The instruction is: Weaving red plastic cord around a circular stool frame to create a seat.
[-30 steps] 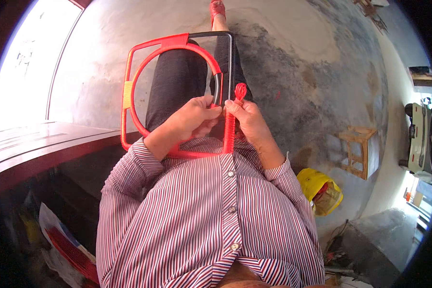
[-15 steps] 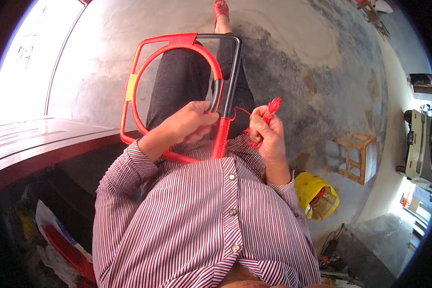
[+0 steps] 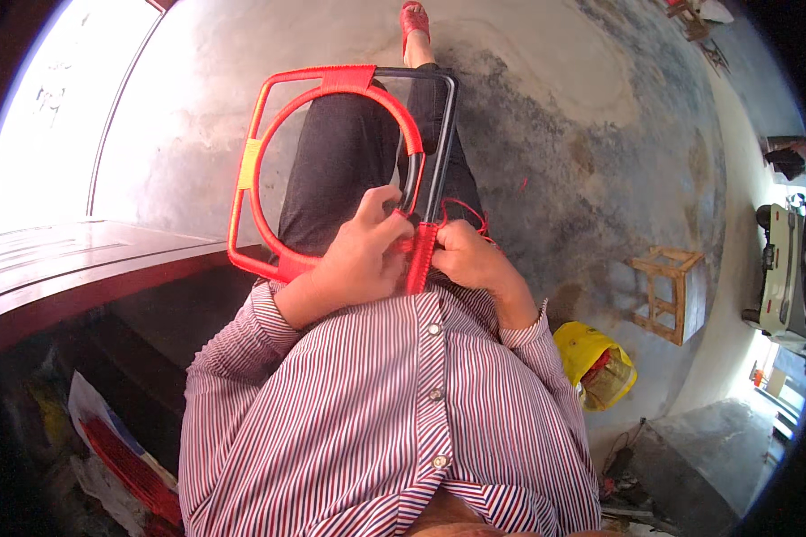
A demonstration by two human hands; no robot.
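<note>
Across my thighs lies a black metal frame (image 3: 440, 148), a rounded rectangle with a round ring inside it. Red cord wrapping (image 3: 270, 121) covers most of it, with a yellow wrapped band (image 3: 250, 164) on the left side. Bare black metal shows at the upper right of both ring and rectangle. My left hand (image 3: 365, 249) is at the ring's lower right, fingers bent and closed; what they grip is hidden. Just right of the wrapped side bar, my right hand (image 3: 476, 258) pinches the red cord against it. A loose loop of red cord (image 3: 476, 213) stands out above that hand.
On the right are a yellow bag-like container (image 3: 591, 353) with reddish stuff inside and a wooden stool (image 3: 667, 291). A dark red-edged table (image 3: 107, 291) stands close on my left. My foot in a red shoe (image 3: 415, 22) stretches out ahead on the stained concrete floor.
My right hand has moved left to the wrapped side bar, and the red cord bundle it held up is out of sight. My left hand has shifted slightly right, its index finger raised.
</note>
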